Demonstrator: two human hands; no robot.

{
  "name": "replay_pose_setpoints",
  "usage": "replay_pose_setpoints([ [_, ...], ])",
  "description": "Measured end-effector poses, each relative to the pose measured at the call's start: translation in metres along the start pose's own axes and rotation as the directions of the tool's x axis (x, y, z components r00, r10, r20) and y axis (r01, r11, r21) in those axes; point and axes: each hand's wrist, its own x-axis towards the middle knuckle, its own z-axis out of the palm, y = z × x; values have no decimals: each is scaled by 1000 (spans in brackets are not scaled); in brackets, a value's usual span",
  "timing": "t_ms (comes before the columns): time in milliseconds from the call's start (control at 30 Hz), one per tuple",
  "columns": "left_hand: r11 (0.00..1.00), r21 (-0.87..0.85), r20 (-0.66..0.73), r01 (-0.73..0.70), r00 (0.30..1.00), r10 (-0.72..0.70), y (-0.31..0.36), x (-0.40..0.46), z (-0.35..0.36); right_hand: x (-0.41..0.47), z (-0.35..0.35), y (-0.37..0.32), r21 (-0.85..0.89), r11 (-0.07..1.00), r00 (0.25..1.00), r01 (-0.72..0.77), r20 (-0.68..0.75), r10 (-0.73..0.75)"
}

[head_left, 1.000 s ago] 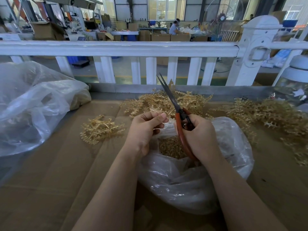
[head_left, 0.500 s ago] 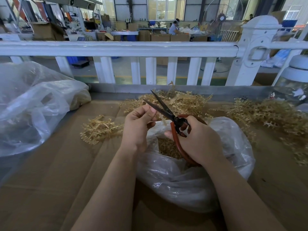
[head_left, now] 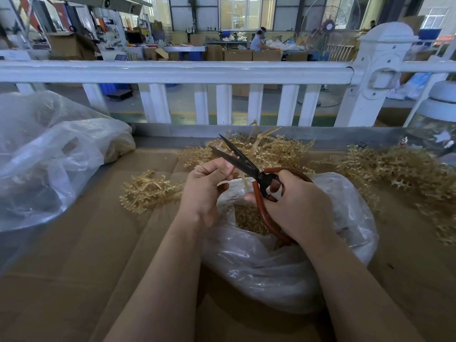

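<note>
Scissors (head_left: 253, 168) with black blades and red-brown handles are in the right hand (head_left: 296, 206). Its fingers curl round the handle loops and hold them tight. The blades are spread apart in a thin V and point up and to the left.

The left hand (head_left: 202, 191) is just beside the blades. Its thumb and fingers pinch a small tan plastic twig (head_left: 243, 180). The twig hangs down under the lower blade, close to it.

Both hands are over a clear plastic bag (head_left: 271, 267) that lies on the desk (head_left: 86, 255). Lots of little tan bits (head_left: 246, 215) sit inside the bag.

Brown cardboard covers the desk. Piles of tan plastic twigs lie on it: a small pile (head_left: 148, 191) to the left, one pile (head_left: 271, 149) behind the hands and a big pile (head_left: 407, 174) to the right. A big clear bag (head_left: 49, 156) sits far left. A white fence (head_left: 172, 72) stands behind the desk.
</note>
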Motion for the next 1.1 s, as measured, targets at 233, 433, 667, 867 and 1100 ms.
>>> replay_pose_setpoints([
  [233, 1000, -1, -32, 24, 999, -24, 0, 0, -1, -1, 0, -1, 26, 1000, 1000, 2, -9, -2],
  [433, 1000, -20, -52, 18, 998, -19, 0, 0, 1, 0, 1, -2, 42, 999, 1000, 9, -8, -8],
  [667, 981, 179, -96, -78, 991, 97, -5, 3, 0, -1, -2, -4, 27, 1000, 999, 8, -37, -7],
  [867, 942, 299, -18, -153, 986, 166, -6, 3, -1, -1, 0, 0, 19, 1000, 998, 11, -60, -10],
  [1100, 949, 286, -14, -136, 989, 146, -4, 1, 0, -1, 0, -2, 20, 1000, 998, 12, -58, -11],
])
